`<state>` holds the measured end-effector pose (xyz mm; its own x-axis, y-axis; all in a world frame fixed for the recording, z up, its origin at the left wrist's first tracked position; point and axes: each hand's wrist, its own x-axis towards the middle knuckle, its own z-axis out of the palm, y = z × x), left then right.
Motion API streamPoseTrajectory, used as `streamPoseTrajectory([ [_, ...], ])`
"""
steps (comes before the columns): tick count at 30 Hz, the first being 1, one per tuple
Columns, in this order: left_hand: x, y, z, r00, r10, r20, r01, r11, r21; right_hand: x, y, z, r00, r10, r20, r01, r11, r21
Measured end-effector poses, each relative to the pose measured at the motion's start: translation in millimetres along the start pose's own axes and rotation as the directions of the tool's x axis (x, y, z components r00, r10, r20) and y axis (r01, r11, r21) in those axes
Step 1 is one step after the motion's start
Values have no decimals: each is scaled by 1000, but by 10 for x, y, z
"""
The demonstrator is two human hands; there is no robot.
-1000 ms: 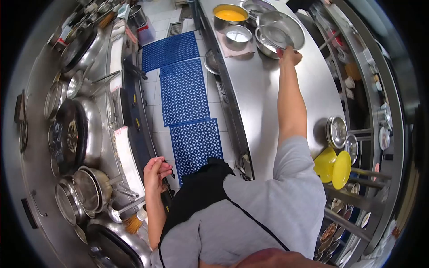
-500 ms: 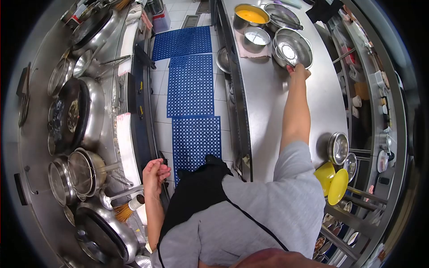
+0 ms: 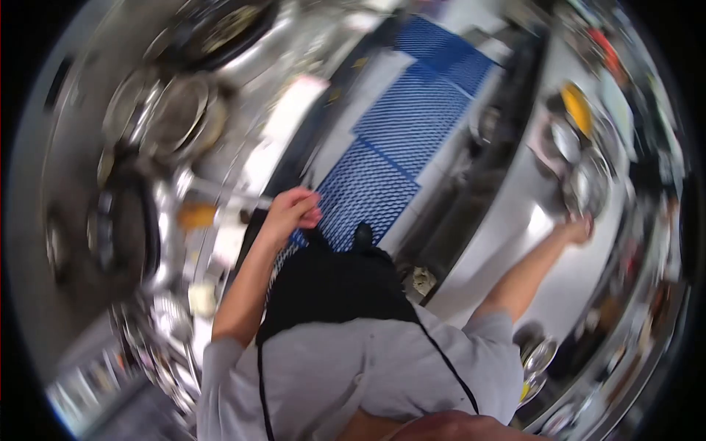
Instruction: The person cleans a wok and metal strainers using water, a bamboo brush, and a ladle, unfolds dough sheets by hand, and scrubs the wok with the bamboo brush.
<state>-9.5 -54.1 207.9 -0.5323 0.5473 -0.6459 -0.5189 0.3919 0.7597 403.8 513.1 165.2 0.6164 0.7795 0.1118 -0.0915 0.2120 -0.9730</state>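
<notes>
The view is smeared by motion. On the steel counter at the right, my right hand [image 3: 577, 229] is at the near rim of a shiny metal bowl [image 3: 586, 184], its fingers closed there. Beyond the bowl are a small metal pot [image 3: 565, 141] and a pot of yellow-orange content [image 3: 576, 107]. My left hand [image 3: 294, 213] hangs over the aisle by the stove edge, fingers curled in towards the thumb, with nothing visible in them. Close to it is a ladle handle [image 3: 228, 192] lying across the stove edge.
Blue perforated mats [image 3: 371, 187] cover the aisle floor. Along the left, the steel stove holds round strainers [image 3: 176, 117], woks [image 3: 121, 224] and a bristle brush [image 3: 197, 215]. Metal bowls [image 3: 540, 356] stand at the counter's near right end, beside shelving.
My view has swung, so the aisle now slants and the counter sits further right. My right hand stays at the bowl's rim. My left hand appears higher in view, still curled.
</notes>
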Motion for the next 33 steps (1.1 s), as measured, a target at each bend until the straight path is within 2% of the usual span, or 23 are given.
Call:
streamPoseTrajectory([
  [1, -80, -43, -70, 1000, 13, -28, -14, 1000, -12, -579, -320, 167, 998, -57, -35, 60, 995, 76],
  [3, -228, -145, -217, 997, 45, -70, -47, 999, -22, -1323, -553, 271, 973, -28, 227, -5, 989, 145],
  [4, -327, -195, -306, 993, 63, -97, -65, 998, -19, -1800, -678, 361, 949, -15, 314, -16, 995, 98],
  [5, -470, -202, -416, 994, 72, -79, -73, 997, -12, -2180, -648, 415, 873, 6, 487, -57, 994, 90],
  [6, -571, -273, -525, 995, 62, -84, -66, 997, -39, -2549, -526, 435, 761, -11, 648, 21, 1000, -7],
  [7, -684, -371, -661, 994, 78, -70, -81, 996, -40, -3022, -565, 407, 561, -8, 828, 151, 984, -93],
  [8, -782, -473, -757, 994, 97, -45, -99, 994, -39, -3407, -396, 377, 368, 0, 930, 140, 989, -55],
  [9, -902, -581, -849, 994, 81, -68, -84, 995, -57, -3810, -354, 296, 163, 93, 982, 126, 985, -114],
  [10, -1039, -700, -954, 994, 66, -83, -72, 995, -73, -4160, -296, 239, -63, 311, 948, 55, 950, -308],
  [11, -1169, -829, -1057, 994, 53, -94, -61, 994, -87, -4560, -351, 171, -217, 254, 943, 229, 952, -204],
  [12, -1290, -1005, -1167, 990, 60, -130, -74, 992, -103, -4894, -277, 136, -364, 267, 892, 176, 960, -216],
  [14, -1548, -1417, -1369, 979, 67, -191, -92, 987, -128, -5556, -498, 139, -480, 7, 877, 183, 979, 93],
  [17, -1946, -1899, -1586, 950, -65, -305, 39, 995, -91, -6386, -713, 372, -557, -105, 824, 237, 931, 279],
  [18, -2024, -2177, -1658, 925, -95, -367, 40, 987, -154, -6646, -684, 459, -573, -119, 811, 252, 916, 313],
  [21, -2107, -3445, -1972, 830, -121, -544, 2, 977, -215, -7360, -541, 684, -624, -99, 775, 448, 768, 458],
  [22, -2161, -3876, -2032, 761, -124, -637, -30, 974, -225, -7558, -541, 724, -630, -46, 775, 534, 700, 475],
  [23, -2232, -4217, -2000, 626, -252, -738, -66, 926, -373, -7716, -545, 747, -629, 8, 778, 612, 621, 489],
  [24, -2318, -4726, -2023, 517, -302, -801, -36, 927, -374, -7827, -549, 759, -631, 54, 774, 662, 557, 501],
  [25, -2425, -5440, -2080, 450, -432, -782, 58, 888, -457, -7918, -556, 775, -629, 100, 771, 706, 489, 512],
  [27, -2773, -6046, -1946, 397, -642, -656, 147, 750, -645, -8043, -547, 814, -587, 230, 776, 780, 417, 467],
  [28, -2851, -6173, -1942, 363, -732, -577, 188, 664, -724, -8059, -513, 849, -561, 211, 800, 791, 421, 444],
  [31, -3017, -6081, -1953, 358, -802, -478, 254, 576, -777, -7946, -531, 829, -515, 95, 852, 771, 487, 412],
  [33, -2931, -5979, -2050, 409, -744, -528, 205, 639, -742, -7791, -515, 783, -486, 88, 870, 706, 626, 331],
])
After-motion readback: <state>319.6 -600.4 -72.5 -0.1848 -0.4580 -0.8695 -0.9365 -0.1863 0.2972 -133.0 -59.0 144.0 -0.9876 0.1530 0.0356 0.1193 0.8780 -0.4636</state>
